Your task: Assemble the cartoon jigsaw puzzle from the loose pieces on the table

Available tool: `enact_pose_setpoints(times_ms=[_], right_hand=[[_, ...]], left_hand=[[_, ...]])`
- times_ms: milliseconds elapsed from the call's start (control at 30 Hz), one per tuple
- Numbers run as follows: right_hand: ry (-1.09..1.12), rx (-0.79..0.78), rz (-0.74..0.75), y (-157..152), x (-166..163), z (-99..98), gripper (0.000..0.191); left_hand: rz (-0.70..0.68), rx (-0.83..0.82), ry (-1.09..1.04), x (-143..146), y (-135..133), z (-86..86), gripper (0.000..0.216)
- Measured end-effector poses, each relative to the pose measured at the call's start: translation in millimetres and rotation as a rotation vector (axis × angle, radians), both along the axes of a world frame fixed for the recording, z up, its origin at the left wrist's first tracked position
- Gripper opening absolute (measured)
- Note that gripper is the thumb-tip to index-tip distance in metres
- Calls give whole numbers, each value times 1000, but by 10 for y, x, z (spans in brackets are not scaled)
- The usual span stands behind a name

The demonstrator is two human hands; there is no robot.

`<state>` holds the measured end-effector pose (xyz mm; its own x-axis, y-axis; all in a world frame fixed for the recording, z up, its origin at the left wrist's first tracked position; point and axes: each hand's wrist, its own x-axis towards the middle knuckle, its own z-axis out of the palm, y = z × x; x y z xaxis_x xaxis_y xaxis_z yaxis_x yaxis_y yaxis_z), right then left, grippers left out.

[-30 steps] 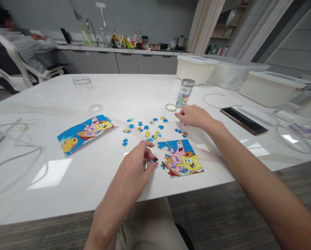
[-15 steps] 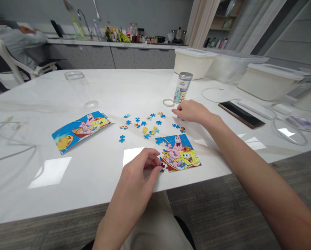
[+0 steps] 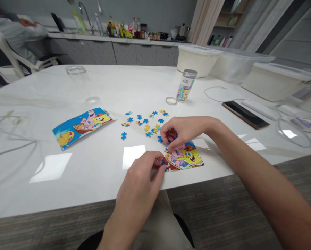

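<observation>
A partly joined cartoon jigsaw puzzle (image 3: 189, 158) lies near the table's front edge. My left hand (image 3: 142, 175) is closed at its lower left corner, thumb and fingers pinching a dark red puzzle piece (image 3: 167, 168) at the border. Over the puzzle's upper left side bends my right hand (image 3: 183, 130), fingers curled and tips pinched together. A bit of blue puzzle piece (image 3: 166, 150) shows at those tips; the rest is hidden. Behind the hands lie several loose puzzle pieces (image 3: 145, 121), mostly blue and yellow. A picture sheet (image 3: 86, 125) rests to the left.
A printed canister (image 3: 186, 86) stands behind the pieces, beside a round lid (image 3: 171, 100). A clear jar (image 3: 78, 81) is at the back left. Rightward are a phone (image 3: 245, 114), cables and white storage bins (image 3: 274, 83). A person (image 3: 20, 34) sits at the far left.
My right hand has come from near the canister down and left to the puzzle. My left hand's piece now sits closer against the joined part. The view has shifted slightly.
</observation>
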<state>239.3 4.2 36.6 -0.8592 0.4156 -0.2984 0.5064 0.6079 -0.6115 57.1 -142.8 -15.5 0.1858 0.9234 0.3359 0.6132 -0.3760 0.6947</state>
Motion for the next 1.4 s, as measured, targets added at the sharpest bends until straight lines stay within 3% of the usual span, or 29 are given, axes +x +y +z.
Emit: enact_pose_setpoints(times_ms=[200,433,1400], right_hand=[[-17,23,22,15,-11,-62,19],[-13,37,-5,-32,-46,-35,27],[-41,10,4,-27,-47,-34,26]], left_hand=[[-141,266,105,-120,-92,-23,14],[-227,406,299,-136,-142,-74,22],[-244,421,398,-101,-141,-85,23]])
